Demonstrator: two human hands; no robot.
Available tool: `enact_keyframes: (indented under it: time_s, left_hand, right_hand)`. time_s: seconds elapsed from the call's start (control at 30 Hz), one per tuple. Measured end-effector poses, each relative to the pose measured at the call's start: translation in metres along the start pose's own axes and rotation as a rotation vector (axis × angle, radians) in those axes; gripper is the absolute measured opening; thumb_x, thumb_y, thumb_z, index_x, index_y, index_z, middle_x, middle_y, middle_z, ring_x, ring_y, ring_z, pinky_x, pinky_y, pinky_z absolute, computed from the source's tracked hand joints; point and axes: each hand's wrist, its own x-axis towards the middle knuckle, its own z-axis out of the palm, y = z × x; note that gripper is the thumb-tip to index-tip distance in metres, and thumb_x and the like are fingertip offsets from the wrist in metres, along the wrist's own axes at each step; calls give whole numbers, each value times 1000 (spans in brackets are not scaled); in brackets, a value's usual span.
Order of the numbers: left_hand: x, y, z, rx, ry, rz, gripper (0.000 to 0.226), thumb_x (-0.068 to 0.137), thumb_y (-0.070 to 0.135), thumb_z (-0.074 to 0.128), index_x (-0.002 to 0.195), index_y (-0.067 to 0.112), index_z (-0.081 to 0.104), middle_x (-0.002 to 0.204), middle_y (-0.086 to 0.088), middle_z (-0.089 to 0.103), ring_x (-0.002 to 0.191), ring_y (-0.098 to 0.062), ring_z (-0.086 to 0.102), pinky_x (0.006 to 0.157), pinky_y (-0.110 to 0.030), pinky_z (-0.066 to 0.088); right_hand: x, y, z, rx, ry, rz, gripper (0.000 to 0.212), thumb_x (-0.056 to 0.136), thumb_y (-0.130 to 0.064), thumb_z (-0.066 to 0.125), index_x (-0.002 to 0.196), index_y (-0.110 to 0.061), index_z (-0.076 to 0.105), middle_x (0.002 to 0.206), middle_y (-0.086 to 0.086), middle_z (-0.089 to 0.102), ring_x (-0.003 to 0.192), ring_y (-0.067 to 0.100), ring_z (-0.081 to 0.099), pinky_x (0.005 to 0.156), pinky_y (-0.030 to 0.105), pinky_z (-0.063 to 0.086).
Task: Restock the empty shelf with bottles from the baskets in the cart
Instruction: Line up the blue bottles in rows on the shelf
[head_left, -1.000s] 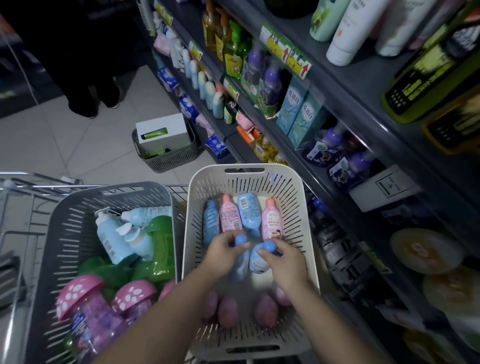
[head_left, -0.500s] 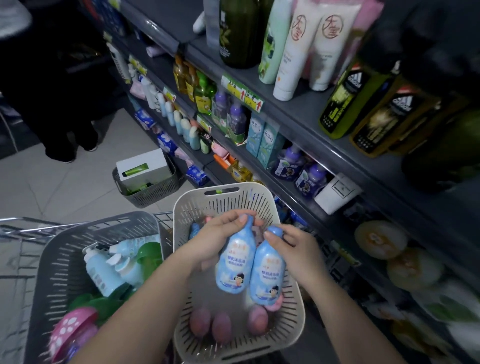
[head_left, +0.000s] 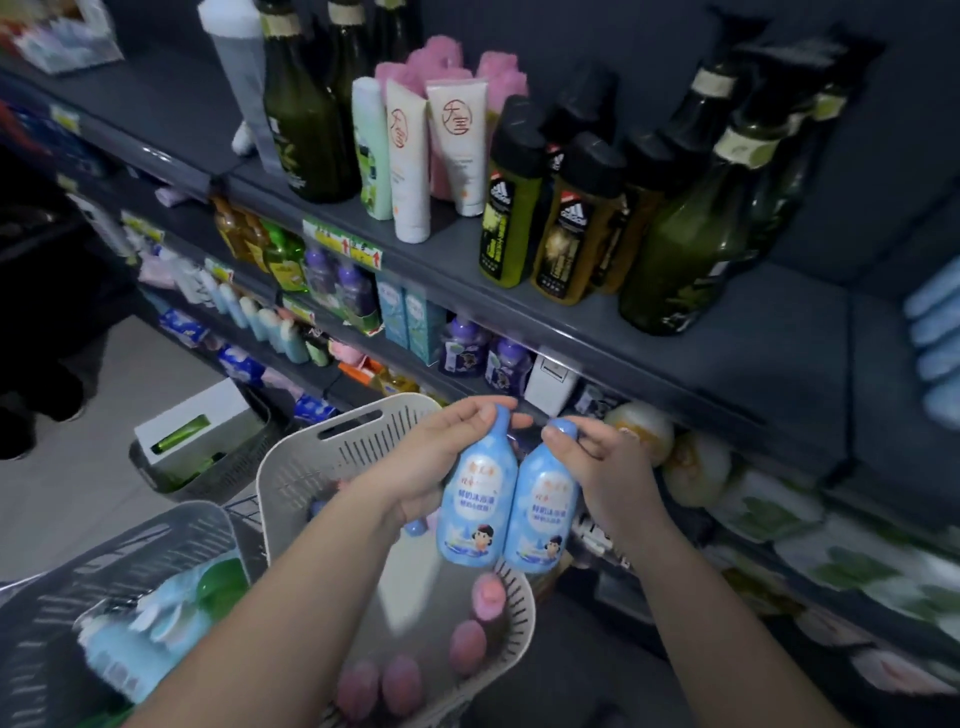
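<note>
A blue bottle (head_left: 475, 499) is held near its cap by the left hand (head_left: 441, 457), a second blue bottle (head_left: 543, 512) by the right hand (head_left: 605, 467), touching, above the white basket (head_left: 311, 457). Both grips are clamped. The stiff, smooth plastic is judged slippery; the body is better taken.

Two light-blue bottles with cartoon-child labels hang upright and touching over the white basket (head_left: 291, 467). The left hand (head_left: 431, 457) grips the left bottle (head_left: 475, 499) at its neck, and the right hand (head_left: 608, 467) grips the right bottle (head_left: 543, 514). Pink bottles (head_left: 488, 595) lie in that basket. The grey basket (head_left: 104, 561), near left, holds blue and green ones.
</note>
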Motion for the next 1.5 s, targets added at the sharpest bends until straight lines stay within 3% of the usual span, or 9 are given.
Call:
enact_keyframes:
  time_s: [0.2,0.33,0.47,0.67,0.8,0.93,1.23,1.37,1.5]
  left_hand:
    - [10,-10,56,8,-57,-38,37,87,26,57,119,9,62,116,-10,70,88,-23,67,83,-38,55]
    - [21,-18,106,39,-102,-54,32,87,26,57,114,11,64,114,-8,71,86,-20,68,82,-36,55]
    - [33,-31,165,64,-183,-69,35,87,27,58,118,11,62,119,-11,69,104,-26,66,95,-43,51]
    - [44,-59,258,124,-265,-67,33,88,26,58,118,11,62,118,-11,70,91,-23,69,82,-38,57]
    - [54,-79,309,149,-282,-68,30,86,27,60,112,13,65,117,-12,70,96,-26,68,93,-46,52]
    - [61,-97,348,176,-292,-48,33,86,29,60,115,14,64,117,-10,70,88,-21,70,82,-39,56]
    - [82,-119,392,222,-205,2,32,81,24,66,108,8,66,106,-4,74,87,-16,66,76,-30,56]
    - [100,-104,412,198,-267,137,31,84,20,63,112,7,62,110,-5,73,93,-17,66,83,-32,55]
    - [124,-94,422,203,-291,313,22,89,21,66,110,12,64,119,-8,70,106,-21,66,94,-39,53]
  right_hand:
    - [-16,-3,-52,41,94,3,12,91,-16,68,80,-15,73,65,-8,68,58,2,59,56,14,46]
    - [-32,-7,-101,58,158,1,10,90,-20,69,85,-14,74,80,5,74,68,8,64,64,23,50]
    - [-52,-6,-159,97,229,10,10,90,-21,69,83,-15,74,72,-4,72,64,7,64,61,21,50]
    - [-82,-1,-248,50,336,5,12,89,-25,71,82,-15,75,73,-2,73,61,7,61,56,18,47]
    - [-100,1,-301,90,330,5,12,89,-23,71,87,-12,75,83,8,76,73,16,69,67,31,54]
    - [-113,6,-342,142,338,-20,12,89,-18,71,87,-6,74,77,9,73,68,12,66,60,22,52]
    - [-119,14,-399,124,299,-67,6,87,-17,73,92,-13,73,84,3,77,79,11,71,68,25,54]
    - [-108,0,-414,87,356,-201,5,87,-16,74,90,-20,74,91,9,76,89,21,70,80,45,57]
    - [-84,-12,-424,-7,430,-281,21,84,-22,77,85,-43,72,88,-8,75,83,4,66,82,34,55]
